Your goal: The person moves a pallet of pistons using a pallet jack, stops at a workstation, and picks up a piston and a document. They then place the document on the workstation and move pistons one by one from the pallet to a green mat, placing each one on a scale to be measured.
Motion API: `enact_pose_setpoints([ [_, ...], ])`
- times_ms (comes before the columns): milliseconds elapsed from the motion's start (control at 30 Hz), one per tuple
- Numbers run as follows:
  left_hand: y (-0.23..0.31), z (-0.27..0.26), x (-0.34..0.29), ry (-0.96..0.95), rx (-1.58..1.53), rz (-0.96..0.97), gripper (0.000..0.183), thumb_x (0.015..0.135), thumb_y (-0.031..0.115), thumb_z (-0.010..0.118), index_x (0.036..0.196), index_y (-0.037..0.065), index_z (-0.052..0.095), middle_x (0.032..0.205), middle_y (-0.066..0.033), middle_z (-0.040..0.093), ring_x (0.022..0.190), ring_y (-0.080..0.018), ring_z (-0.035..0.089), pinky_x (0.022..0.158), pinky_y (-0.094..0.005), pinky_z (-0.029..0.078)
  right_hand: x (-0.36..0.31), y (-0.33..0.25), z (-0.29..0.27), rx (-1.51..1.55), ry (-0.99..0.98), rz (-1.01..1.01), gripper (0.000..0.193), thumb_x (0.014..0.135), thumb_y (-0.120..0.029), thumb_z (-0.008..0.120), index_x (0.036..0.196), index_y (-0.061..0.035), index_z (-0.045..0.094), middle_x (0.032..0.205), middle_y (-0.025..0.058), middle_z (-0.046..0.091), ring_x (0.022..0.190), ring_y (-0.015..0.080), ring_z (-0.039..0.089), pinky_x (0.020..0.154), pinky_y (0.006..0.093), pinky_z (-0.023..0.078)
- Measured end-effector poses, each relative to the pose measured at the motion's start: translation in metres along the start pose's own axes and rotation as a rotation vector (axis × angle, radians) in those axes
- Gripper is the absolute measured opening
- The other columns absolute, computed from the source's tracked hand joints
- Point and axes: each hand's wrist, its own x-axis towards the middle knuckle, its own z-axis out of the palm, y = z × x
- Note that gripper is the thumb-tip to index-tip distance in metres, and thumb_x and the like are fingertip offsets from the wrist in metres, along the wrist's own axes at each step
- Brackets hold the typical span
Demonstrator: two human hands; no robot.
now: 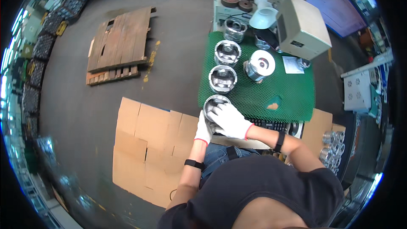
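Both my hands wear white gloves and hold a shiny metal piston (213,103) at the near left corner of a table covered in green mesh (284,93). My right hand (229,120) lies over the piston's top and right side. My left hand (204,128) cups it from below on the left. Two more pistons (222,79) (227,53) stand in a row behind it on the mesh, and a third (235,29) sits just past the mesh. To their right another piston (259,65) lies on its side.
A beige box-shaped machine (302,25) stands at the table's back right. Flattened cardboard (146,144) covers the floor at my left, with a wooden pallet (121,44) farther off. Several pistons (333,148) are stacked low on my right. Dark crates (40,55) line the left wall.
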Motion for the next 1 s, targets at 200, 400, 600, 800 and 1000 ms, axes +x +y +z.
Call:
enact_pose_setpoints([
  [200, 0.022, -0.005, -0.002, 0.048, 0.244, -0.008, 0.068, 0.095, 0.069, 0.035, 0.123, 0.011, 0.059, 0.098, -0.0116, 0.068, 0.071, -0.0222, 0.062, 0.045, -0.0315, 0.042, 0.020, 0.019, -0.044, -0.114, 0.130, 0.209, 0.066, 0.071, -0.038, 0.074, 0.121, -0.0010, 0.054, 0.111, 0.0158, 0.059, 0.105, 0.0331, 0.056, 0.091, 0.0451, 0.044],
  [400, 0.029, 0.004, 0.001, 0.112, 0.257, 0.065, 0.061, 0.096, 0.064, 0.041, 0.105, 0.008, 0.065, 0.078, -0.0075, 0.067, 0.057, -0.0169, 0.057, 0.046, -0.0287, 0.041, 0.065, 0.051, 0.015, -0.312, -0.034, 0.452, 0.058, 0.066, -0.027, 0.075, 0.114, -0.0018, 0.057, 0.098, 0.0156, 0.062, 0.093, 0.0310, 0.062, 0.082, 0.0418, 0.048],
  [600, 0.042, -0.040, -0.014, 0.021, 0.326, 0.048, 0.066, 0.096, 0.057, 0.049, 0.132, 0.001, 0.054, 0.119, -0.0146, 0.064, 0.093, -0.0216, 0.064, 0.066, -0.0320, 0.050, 0.071, 0.040, 0.022, -0.261, -0.071, 0.497, 0.041, 0.066, -0.019, 0.073, 0.103, -0.0052, 0.059, 0.096, 0.0159, 0.062, 0.091, 0.0309, 0.063, 0.077, 0.0431, 0.049],
  [800, 0.088, -0.128, -0.008, 0.290, 0.955, 0.458, 0.057, 0.095, 0.047, 0.055, 0.127, 0.001, 0.060, 0.110, -0.0141, 0.069, 0.106, -0.0262, 0.064, 0.094, -0.0370, 0.047, 0.005, 0.027, 0.009, -0.018, -0.049, 0.236, 0.040, 0.067, -0.017, 0.069, 0.101, 0.0002, 0.056, 0.090, 0.0201, 0.060, 0.087, 0.0395, 0.059, 0.080, 0.0469, 0.047],
  [1000, 0.162, 0.105, -0.013, 0.004, 1.916, 1.319, 0.043, 0.077, 0.042, 0.071, 0.104, 0.008, 0.069, 0.115, -0.0115, 0.065, 0.108, -0.0304, 0.058, 0.094, -0.0435, 0.044, -0.118, -0.040, -0.038, -0.010, -0.138, 0.405, 0.053, 0.066, -0.016, 0.071, 0.115, 0.0000, 0.055, 0.100, 0.0184, 0.061, 0.096, 0.0374, 0.058, 0.084, 0.0470, 0.046],
])
